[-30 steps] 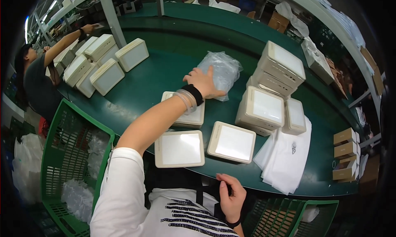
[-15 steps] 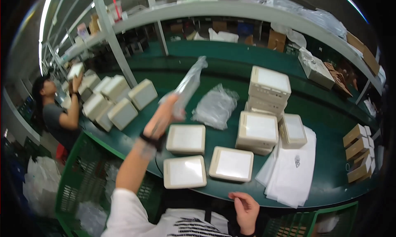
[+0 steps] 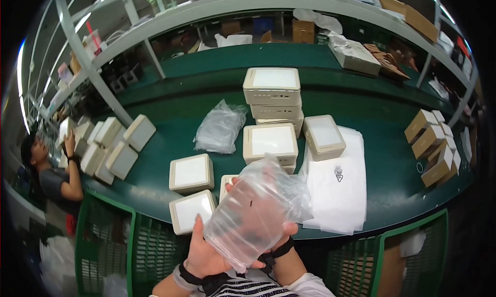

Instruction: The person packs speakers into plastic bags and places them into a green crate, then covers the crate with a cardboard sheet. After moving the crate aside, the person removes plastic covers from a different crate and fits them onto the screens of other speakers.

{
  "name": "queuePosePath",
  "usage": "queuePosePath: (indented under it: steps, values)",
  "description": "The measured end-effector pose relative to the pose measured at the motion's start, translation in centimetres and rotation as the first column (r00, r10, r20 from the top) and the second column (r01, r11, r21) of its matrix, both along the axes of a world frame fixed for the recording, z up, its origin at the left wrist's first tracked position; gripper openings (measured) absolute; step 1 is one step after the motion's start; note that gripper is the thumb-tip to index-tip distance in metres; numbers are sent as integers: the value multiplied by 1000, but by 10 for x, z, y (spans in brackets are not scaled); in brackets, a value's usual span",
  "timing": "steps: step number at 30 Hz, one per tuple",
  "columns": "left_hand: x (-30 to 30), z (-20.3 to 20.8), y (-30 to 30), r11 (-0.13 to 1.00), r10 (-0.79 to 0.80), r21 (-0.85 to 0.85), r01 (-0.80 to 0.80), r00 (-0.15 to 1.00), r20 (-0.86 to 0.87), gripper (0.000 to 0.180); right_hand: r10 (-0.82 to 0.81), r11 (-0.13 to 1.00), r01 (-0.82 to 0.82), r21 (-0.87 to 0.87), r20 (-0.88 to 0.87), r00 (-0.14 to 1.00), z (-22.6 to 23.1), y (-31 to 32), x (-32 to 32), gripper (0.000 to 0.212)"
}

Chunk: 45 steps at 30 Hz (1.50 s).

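A bundle of clear plastic bags [image 3: 248,214] is held between my two hands in front of my body. My left hand [image 3: 206,250] supports its lower left side, thumb raised and fingers under the plastic. Behind and along the right side, my right hand [image 3: 290,231] grips it, its fingers partly visible through the film. Just beyond lie beige box-shaped devices with white tops: one at the left [image 3: 191,172], one nearer me [image 3: 192,212], and one mostly hidden behind the bags. A second clear plastic bundle [image 3: 221,127] rests farther back on the green table.
Stacked devices [image 3: 271,85] rise at mid-table, beside white sheets [image 3: 336,204] with a device on them. Small brown boxes [image 3: 434,142] stand at the far right. Green crates [image 3: 132,245] flank me below the table edge. At left, a person [image 3: 54,181] handles similar devices.
My left hand has brought the clear plastic bags from over the left of the table back towards my body. My right hand has come up to hold them too. The view has shifted right.
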<state>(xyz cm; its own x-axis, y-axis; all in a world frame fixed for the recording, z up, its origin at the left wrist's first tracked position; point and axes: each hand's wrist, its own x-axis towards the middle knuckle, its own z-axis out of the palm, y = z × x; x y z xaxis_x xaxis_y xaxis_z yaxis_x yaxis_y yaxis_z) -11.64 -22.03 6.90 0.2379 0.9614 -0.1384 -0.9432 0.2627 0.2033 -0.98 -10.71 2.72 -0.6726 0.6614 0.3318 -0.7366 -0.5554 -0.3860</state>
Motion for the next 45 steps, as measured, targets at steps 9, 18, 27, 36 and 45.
queuePosePath:
  steps: [9,18,27,36,45]
  values:
    - [9,-18,-42,936,294,13,-351,763,-576,50,-107,671,-91,736,217,970,-37,-21,-6,123]
    - [-1,-51,-119,872,432,-4,-490,771,-467,45,317,948,-309,-72,202,927,-12,-48,-11,141]
    - [-83,-5,-200,872,-220,-288,-395,208,-953,19,16,919,-30,394,38,999,-25,-89,-84,127]
    - [-432,-63,-404,547,-715,-137,-826,-376,-590,28,-17,989,29,-143,87,996,-18,-60,-102,123]
    - [-243,-2,-149,777,10,438,-452,-687,-727,79,-22,1000,16,25,222,975,-25,-52,-104,139]
